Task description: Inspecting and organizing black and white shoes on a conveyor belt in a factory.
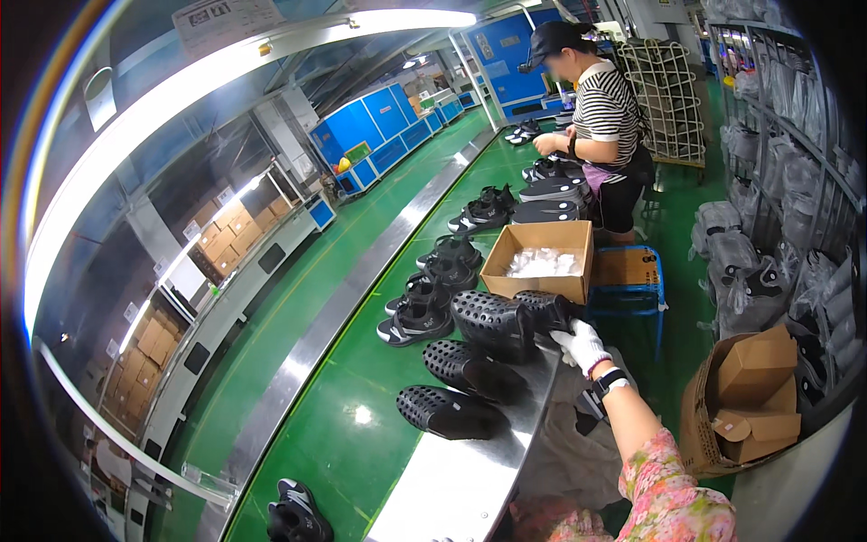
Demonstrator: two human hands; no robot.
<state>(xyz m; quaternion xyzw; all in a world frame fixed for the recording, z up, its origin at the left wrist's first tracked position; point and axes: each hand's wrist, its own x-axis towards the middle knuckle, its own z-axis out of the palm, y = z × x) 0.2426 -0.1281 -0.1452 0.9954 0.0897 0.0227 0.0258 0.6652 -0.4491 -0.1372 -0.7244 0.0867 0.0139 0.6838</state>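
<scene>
On the steel ledge beside the green conveyor belt [361,379], the right hand in a white glove [580,344] is closed on the near end of a black perforated rubber clog [513,318], whose long axis runs leftward away from the grip; the left hand is out of sight

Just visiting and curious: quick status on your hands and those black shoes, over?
Right hand, white-gloved, grips a black perforated shoe. Left hand out of view. Two more black shoes on the steel ledge; open cardboard box just beyond.
</scene>
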